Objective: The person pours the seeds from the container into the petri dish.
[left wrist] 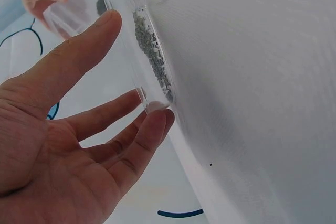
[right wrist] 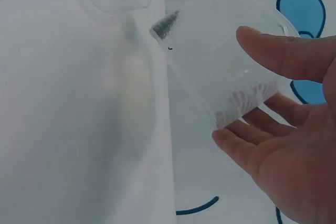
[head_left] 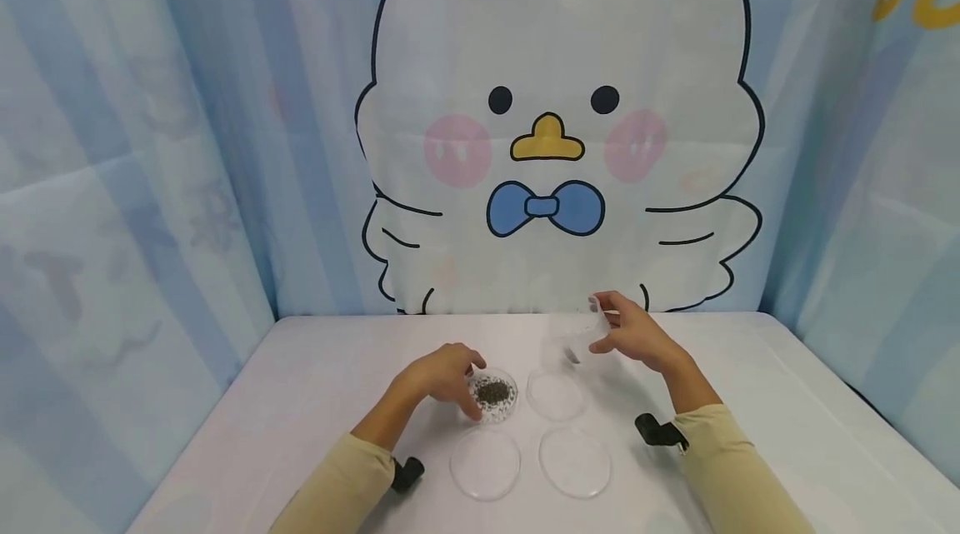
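Observation:
In the head view my left hand (head_left: 447, 376) spans a round clear petri dish (head_left: 513, 406) on the table, thumb at one side and fingers at the other. Dark, coarse granules (left wrist: 151, 51) lie heaped inside it, some scattered toward the rim. My right hand (head_left: 633, 334) grips a clear plastic cup (right wrist: 215, 51) raised at the far side, tilted with its mouth hard to make out. A small pile of dark granules (right wrist: 165, 24) has gathered in the cup's lower corner.
Three more clear petri dishes stand nearby: a far right dish (head_left: 556, 419), a near left dish (head_left: 485, 500) and a near right dish (head_left: 576, 496). They rest on a white table (head_left: 337, 376). Behind it hangs a cartoon-printed curtain (head_left: 547, 267). One dark speck (left wrist: 211, 164) lies on the tabletop.

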Motion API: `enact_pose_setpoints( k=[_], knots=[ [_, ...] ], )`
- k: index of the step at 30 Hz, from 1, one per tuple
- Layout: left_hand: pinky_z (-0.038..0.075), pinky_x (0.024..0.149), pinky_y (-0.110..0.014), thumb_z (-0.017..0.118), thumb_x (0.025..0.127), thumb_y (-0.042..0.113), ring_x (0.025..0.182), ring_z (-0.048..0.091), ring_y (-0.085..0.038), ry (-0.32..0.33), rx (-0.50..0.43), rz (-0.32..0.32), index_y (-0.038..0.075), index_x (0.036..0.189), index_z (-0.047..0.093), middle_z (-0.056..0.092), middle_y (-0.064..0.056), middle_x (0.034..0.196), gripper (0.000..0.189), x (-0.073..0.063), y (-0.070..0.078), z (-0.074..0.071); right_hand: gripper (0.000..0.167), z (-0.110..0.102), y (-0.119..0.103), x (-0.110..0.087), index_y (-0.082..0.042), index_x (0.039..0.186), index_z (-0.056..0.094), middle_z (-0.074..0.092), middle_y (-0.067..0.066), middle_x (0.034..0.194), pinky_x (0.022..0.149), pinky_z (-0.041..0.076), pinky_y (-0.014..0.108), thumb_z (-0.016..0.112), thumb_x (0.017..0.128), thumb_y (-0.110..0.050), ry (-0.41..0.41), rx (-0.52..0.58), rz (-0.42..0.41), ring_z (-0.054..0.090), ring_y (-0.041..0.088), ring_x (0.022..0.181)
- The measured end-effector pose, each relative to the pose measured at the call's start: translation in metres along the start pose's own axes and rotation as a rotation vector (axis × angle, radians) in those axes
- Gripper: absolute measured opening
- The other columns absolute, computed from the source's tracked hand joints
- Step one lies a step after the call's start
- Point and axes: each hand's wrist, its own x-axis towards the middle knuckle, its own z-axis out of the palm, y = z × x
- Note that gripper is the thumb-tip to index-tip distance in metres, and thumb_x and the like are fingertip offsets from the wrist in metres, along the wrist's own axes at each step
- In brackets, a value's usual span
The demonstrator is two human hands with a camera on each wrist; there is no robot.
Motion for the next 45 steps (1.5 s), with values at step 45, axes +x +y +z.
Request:
enact_pose_setpoints(
  k=[45],
  knots=[
    [0.054, 0.099, -0.047, 0.097, 0.072, 0.024, 0.115, 0.064, -0.028, 0.011, 0.015, -0.017, 0.007, 0.136, 0.066, 0.069, -0.011, 0.123, 0.073, 0.002, 0.0, 0.003, 0.089, -0.009, -0.031, -0.021, 0.0, 0.159, 0.033, 0.033, 0.031, 0.161, 0.109, 0.041, 0.071, 0.082, 0.085, -0.011, 0.099, -0.338, -0.086, 0.037, 0.054, 0.145]
  ],
)
